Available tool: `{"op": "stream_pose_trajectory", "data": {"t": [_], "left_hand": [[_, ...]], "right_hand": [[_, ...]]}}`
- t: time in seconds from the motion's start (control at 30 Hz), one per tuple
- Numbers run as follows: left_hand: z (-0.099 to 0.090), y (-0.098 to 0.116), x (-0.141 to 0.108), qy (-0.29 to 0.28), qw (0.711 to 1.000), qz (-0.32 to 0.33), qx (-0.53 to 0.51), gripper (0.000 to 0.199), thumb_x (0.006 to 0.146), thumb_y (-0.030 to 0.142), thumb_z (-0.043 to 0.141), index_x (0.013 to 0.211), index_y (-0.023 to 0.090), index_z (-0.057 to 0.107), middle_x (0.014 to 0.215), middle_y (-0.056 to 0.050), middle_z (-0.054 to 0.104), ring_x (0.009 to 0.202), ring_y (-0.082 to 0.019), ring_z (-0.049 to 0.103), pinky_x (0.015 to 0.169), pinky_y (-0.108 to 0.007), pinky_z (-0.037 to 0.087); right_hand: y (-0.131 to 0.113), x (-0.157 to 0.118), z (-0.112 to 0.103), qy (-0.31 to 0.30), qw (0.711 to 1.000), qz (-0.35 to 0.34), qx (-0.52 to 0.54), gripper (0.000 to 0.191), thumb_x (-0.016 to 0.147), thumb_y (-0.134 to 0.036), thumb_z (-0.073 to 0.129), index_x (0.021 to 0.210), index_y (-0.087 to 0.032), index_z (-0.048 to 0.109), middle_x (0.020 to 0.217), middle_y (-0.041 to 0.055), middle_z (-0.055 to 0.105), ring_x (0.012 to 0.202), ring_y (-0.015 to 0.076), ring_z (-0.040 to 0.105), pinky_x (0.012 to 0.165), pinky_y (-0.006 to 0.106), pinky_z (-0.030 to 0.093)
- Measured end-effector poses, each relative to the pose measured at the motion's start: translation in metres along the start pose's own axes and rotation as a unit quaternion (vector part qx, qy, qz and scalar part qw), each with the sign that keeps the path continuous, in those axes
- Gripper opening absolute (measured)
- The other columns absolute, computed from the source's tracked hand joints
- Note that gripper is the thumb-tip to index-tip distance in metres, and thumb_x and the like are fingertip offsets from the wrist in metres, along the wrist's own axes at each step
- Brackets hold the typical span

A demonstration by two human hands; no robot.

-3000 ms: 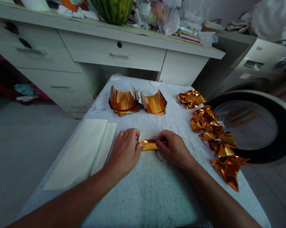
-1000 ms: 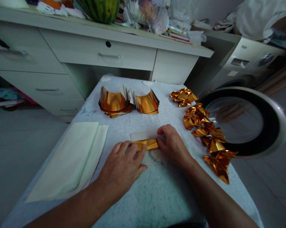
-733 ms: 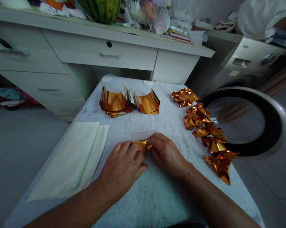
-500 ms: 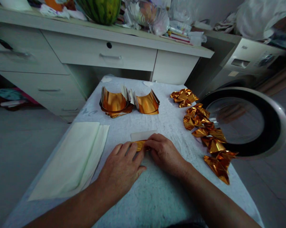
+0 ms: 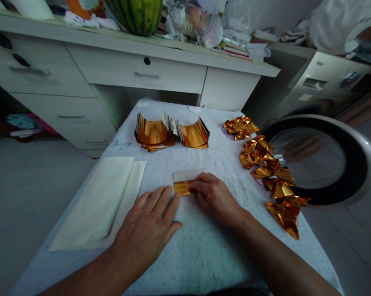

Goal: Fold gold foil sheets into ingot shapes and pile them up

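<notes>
A small sheet of gold foil paper (image 5: 183, 188) lies on the cloth in front of me, its near part folded over to show gold and its far strip showing white. My right hand (image 5: 216, 199) pinches the right end of the folded part between thumb and fingers. Flat beside the left end rests my left hand (image 5: 150, 220), fingers outstretched, the fingertips close to the paper's edge. Farther off stand two curved stacks of gold foil paper (image 5: 154, 132), (image 5: 194, 135). Several folded gold foil pieces (image 5: 278, 185) lie in a row at the right.
Pale folded sheets (image 5: 96, 201) lie at the left of the cloth-covered table (image 5: 179, 263). An open washing machine door (image 5: 315, 160) juts in at the right edge. Behind stands a white desk (image 5: 120, 68) with drawers, carrying a watermelon (image 5: 136, 16) and plastic bags.
My left hand has drawn back to the left off the folded paper, uncovering more of the gold. The right hand keeps its pinch. The view has shifted slightly.
</notes>
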State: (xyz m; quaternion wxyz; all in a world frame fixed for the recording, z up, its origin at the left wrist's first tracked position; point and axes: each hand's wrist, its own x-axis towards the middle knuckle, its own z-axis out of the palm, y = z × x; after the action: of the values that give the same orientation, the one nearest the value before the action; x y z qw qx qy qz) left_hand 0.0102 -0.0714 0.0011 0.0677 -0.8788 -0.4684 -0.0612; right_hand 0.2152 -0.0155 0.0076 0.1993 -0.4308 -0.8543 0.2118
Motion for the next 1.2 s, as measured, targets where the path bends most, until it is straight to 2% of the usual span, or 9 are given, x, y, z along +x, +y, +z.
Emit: {"op": "stream_pose_trajectory", "data": {"t": [0.2, 0.3, 0.4, 0.53, 0.67, 0.87, 1.03, 1.2], "left_hand": [[-0.007, 0.000, -0.001, 0.018, 0.999, -0.017, 0.028, 0.038, 0.081, 0.030, 0.069, 0.115, 0.011, 0.067, 0.125, -0.022, 0.065, 0.113, -0.037, 0.061, 0.095, -0.054, 0.049], [-0.004, -0.001, 0.002, 0.045, 0.999, -0.014, 0.024, 0.029, 0.087, 0.025, 0.061, 0.111, 0.011, 0.069, 0.126, -0.020, 0.065, 0.116, -0.036, 0.060, 0.097, -0.054, 0.047], [0.005, -0.001, 0.004, 0.066, 0.997, 0.029, 0.001, 0.035, 0.091, 0.020, 0.053, 0.123, 0.012, 0.062, 0.134, -0.017, 0.061, 0.126, -0.033, 0.054, 0.102, -0.051, 0.044], [0.017, -0.002, 0.004, 0.049, 0.998, 0.043, -0.026, 0.043, 0.093, 0.031, 0.052, 0.131, 0.011, 0.056, 0.138, -0.016, 0.058, 0.128, -0.030, 0.053, 0.105, -0.046, 0.044], [0.020, -0.002, 0.003, 0.050, 0.997, 0.051, -0.007, 0.045, 0.092, 0.033, 0.054, 0.127, 0.005, 0.060, 0.135, -0.021, 0.060, 0.123, -0.032, 0.057, 0.101, -0.046, 0.049], [0.020, 0.000, 0.001, 0.079, 0.996, 0.052, 0.002, 0.040, 0.094, 0.029, 0.048, 0.122, 0.005, 0.063, 0.130, -0.023, 0.063, 0.121, -0.033, 0.059, 0.099, -0.046, 0.051], [0.020, 0.001, 0.001, 0.082, 0.995, 0.060, 0.011, 0.040, 0.095, 0.027, 0.045, 0.122, 0.003, 0.063, 0.130, -0.024, 0.062, 0.120, -0.034, 0.060, 0.097, -0.046, 0.052], [0.021, -0.001, 0.000, 0.067, 0.995, 0.070, 0.014, 0.040, 0.094, 0.026, 0.046, 0.121, 0.003, 0.063, 0.131, -0.024, 0.061, 0.122, -0.035, 0.059, 0.097, -0.048, 0.052]], "right_hand": [[-0.007, -0.002, -0.004, -0.029, 0.998, -0.003, -0.056, 0.026, 0.088, -0.006, 0.047, 0.096, -0.016, 0.069, 0.097, 0.0081, 0.064, 0.091, 0.0188, 0.058, 0.085, 0.031, 0.048], [-0.011, -0.003, -0.005, -0.053, 0.994, -0.003, -0.095, 0.023, 0.088, -0.007, 0.050, 0.098, -0.016, 0.068, 0.099, 0.0082, 0.063, 0.093, 0.0200, 0.057, 0.086, 0.032, 0.047], [-0.015, -0.005, -0.006, -0.072, 0.989, -0.008, -0.129, 0.020, 0.089, -0.009, 0.051, 0.100, -0.016, 0.066, 0.100, 0.0085, 0.063, 0.094, 0.0207, 0.056, 0.088, 0.034, 0.047], [-0.020, -0.010, -0.005, -0.085, 0.984, -0.018, -0.157, 0.018, 0.093, -0.015, 0.050, 0.105, -0.016, 0.063, 0.100, 0.0084, 0.061, 0.092, 0.0215, 0.055, 0.086, 0.037, 0.048], [-0.024, -0.017, -0.004, -0.085, 0.984, -0.028, -0.157, 0.023, 0.094, -0.019, 0.051, 0.114, -0.018, 0.061, 0.105, 0.0098, 0.058, 0.099, 0.0231, 0.053, 0.091, 0.039, 0.048], [-0.022, -0.025, 0.002, -0.071, 0.983, -0.037, -0.164, 0.037, 0.094, -0.033, 0.055, 0.128, -0.020, 0.056, 0.117, 0.0127, 0.056, 0.112, 0.0282, 0.050, 0.097, 0.046, 0.048], [-0.016, -0.031, 0.005, -0.061, 0.984, -0.039, -0.162, 0.044, 0.093, -0.039, 0.056, 0.133, -0.018, 0.054, 0.126, 0.0128, 0.055, 0.116, 0.0290, 0.051, 0.099, 0.046, 0.048], [-0.011, -0.037, -0.001, -0.056, 0.985, -0.044, -0.160, 0.045, 0.092, -0.039, 0.058, 0.130, -0.015, 0.058, 0.132, 0.0135, 0.056, 0.121, 0.0296, 0.051, 0.103, 0.045, 0.047]]}}
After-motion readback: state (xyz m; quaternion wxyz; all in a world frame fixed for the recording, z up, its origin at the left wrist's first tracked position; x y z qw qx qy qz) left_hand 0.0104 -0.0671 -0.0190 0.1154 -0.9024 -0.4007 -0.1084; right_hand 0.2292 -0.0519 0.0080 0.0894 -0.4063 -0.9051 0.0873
